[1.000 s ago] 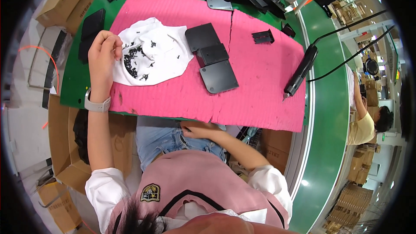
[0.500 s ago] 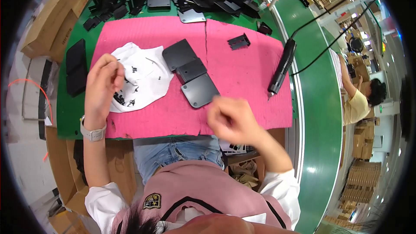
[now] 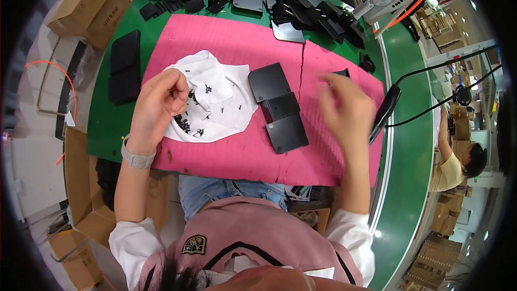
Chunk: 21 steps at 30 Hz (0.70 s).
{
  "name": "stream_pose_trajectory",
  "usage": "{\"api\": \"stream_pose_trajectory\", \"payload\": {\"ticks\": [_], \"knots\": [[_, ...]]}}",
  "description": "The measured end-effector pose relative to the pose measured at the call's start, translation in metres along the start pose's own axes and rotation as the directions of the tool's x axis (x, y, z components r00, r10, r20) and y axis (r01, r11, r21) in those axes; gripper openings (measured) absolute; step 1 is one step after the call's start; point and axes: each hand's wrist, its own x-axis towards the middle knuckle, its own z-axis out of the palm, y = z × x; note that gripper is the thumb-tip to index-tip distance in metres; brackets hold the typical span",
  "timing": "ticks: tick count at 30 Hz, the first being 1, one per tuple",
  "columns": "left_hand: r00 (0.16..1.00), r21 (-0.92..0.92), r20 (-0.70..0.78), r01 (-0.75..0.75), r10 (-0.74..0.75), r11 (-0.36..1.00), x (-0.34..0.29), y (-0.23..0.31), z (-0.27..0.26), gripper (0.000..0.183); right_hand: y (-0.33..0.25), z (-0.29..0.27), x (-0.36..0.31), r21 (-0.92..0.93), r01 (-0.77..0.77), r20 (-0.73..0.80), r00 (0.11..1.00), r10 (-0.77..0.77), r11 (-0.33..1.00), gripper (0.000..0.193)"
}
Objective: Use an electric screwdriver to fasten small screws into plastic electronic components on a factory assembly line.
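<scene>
Green worktop (image 3: 105, 129) runs wide across the scene, and pink matting (image 3: 226, 167) lies on it, split by a dark crack. White cloth (image 3: 231, 83) spreads, rumpled, over the mat's left half. Up at the far edge, loose black parts (image 3: 318, 13) sit piled on the green. Over at the left, just off the mat, it's a long black piece (image 3: 124, 67). Now the three-section black panel (image 3: 280, 108): it lies slantwise on the pink, just right of the cloth, between the two hands, neither touching it.

Right hand (image 3: 347, 110) next, a blur above the mat; whether its fingers grip anything, we cannot tell. Left hand (image 3: 161, 94) is over the cloth's left side, fingers curled in toward the thumb, and whether something tiny is pinched there, we can't tell either. Beside the right hand leans the black corded driver (image 3: 385, 110), partly covered. Just past those blurred fingertips, a small black bracket (image 3: 340, 73) peeks out. Smallest of all, black screws (image 3: 183, 124) scatter over the cloth, thickest near the left hand.
</scene>
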Motion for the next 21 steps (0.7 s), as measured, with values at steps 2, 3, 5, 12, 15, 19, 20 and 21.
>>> {"api": "stream_pose_trajectory", "payload": {"ticks": [2, 3, 5, 12, 15, 19, 20, 21], "knots": [[0.999, 0.274, -0.038, -0.009, 0.020, 0.962, 0.003, 0.001, 0.008, 0.019, 0.037, -0.027, -0.025, -0.356, -0.252, -0.183, 0.963, 0.198, 0.900, 0.026], [1.000, 0.263, -0.025, -0.002, 0.009, 0.965, 0.007, 0.003, 0.013, 0.019, 0.053, -0.039, -0.037, -0.547, -0.376, -0.263, 0.925, 0.273, 0.748, 0.034], [0.988, 0.454, 0.152, -0.070, 0.000, 0.888, 0.011, 0.007, 0.021, 0.013, 0.086, -0.046, -0.057, -0.692, -0.449, -0.240, 0.882, 0.406, 0.565, 0.044], [0.954, 0.526, 0.254, 0.004, -0.161, 0.851, 0.028, -0.007, 0.076, 0.015, 0.146, -0.044, -0.060, -0.420, -0.670, -0.068, 0.696, 0.714, 0.613, 0.060], [0.931, 0.458, 0.281, 0.083, -0.232, 0.885, 0.031, -0.021, 0.084, 0.017, 0.147, -0.046, -0.052, 0.067, -0.723, 0.039, 0.691, 0.722, 0.688, 0.042], [0.944, 0.427, 0.236, 0.112, -0.230, 0.897, 0.031, -0.033, 0.092, 0.018, 0.070, -0.067, -0.014, 0.879, -0.437, 0.323, 0.839, 0.437, 0.189, 0.065], [0.945, 0.440, 0.249, 0.084, -0.212, 0.894, 0.030, -0.033, 0.095, 0.018, 0.050, -0.069, 0.000, 0.930, -0.343, 0.288, 0.904, 0.317, 0.132, 0.068], [0.941, 0.446, 0.277, 0.052, -0.193, 0.893, 0.031, -0.032, 0.100, 0.018, 0.029, -0.074, 0.014, 0.957, -0.279, 0.247, 0.925, 0.287, 0.075, 0.075]]}}
